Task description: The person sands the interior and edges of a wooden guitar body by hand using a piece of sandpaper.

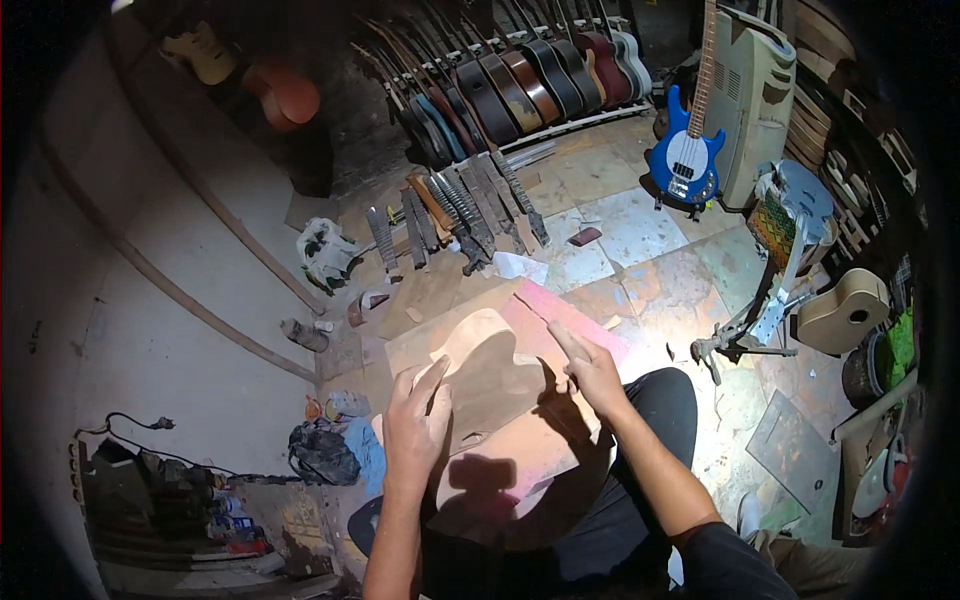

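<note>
**Clearance around the work**

Open tiled floor (640, 270) lies right of the guitar body (490, 375). Ahead, loose necks (455, 215) block passage. Left, a pipe (180, 290), rags (325, 450) and cans crowd the wall. A stand (750, 325) obstructs far right.

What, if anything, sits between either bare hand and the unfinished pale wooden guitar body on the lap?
Nothing visible does. The left hand lies flat on the unfinished pale wooden guitar body, and the right hand touches its right edge, beside the pink sheet beneath.
</note>
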`<state>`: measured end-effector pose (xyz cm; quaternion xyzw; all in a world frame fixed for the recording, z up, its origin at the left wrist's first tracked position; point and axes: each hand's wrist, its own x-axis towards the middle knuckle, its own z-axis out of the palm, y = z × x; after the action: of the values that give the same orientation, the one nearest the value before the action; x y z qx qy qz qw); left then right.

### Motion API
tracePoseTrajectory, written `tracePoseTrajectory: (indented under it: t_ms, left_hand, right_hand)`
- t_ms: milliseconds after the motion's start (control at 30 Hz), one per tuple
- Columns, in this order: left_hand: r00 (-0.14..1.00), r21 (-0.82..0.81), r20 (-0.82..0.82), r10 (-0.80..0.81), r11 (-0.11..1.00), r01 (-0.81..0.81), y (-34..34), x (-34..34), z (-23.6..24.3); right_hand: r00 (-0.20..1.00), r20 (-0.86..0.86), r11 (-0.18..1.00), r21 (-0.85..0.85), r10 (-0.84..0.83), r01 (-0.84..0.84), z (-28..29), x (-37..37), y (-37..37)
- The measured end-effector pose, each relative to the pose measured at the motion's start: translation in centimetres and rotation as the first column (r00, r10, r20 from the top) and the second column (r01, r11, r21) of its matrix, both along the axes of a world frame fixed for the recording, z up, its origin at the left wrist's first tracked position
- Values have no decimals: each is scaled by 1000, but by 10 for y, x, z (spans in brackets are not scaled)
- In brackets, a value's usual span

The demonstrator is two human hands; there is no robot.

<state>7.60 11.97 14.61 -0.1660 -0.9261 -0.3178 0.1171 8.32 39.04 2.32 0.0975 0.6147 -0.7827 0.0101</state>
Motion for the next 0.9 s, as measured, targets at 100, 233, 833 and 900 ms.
tracePoseTrajectory:
  t_ms: [100, 233, 833, 900]
  left_hand:
    - [994, 6, -94, -50, 999, 51, 1, -6, -9]
    - [987, -15, -160, -9, 1000, 7, 9, -10, -12]
    - [977, -453, 81, 196, 881, -139, 86, -52, 21]
    - [961, -500, 109, 256, 849, -169, 97, -53, 25]
  right_hand:
    - [982, 174, 992, 119, -71, 51, -47, 15, -1]
    - [999, -12, 991, 122, -44, 45, -64, 10, -9]
    - [987, -124, 946, 319, 98, -54, -83, 17, -21]
    - [981, -141, 941, 330, 132, -79, -77, 16, -19]
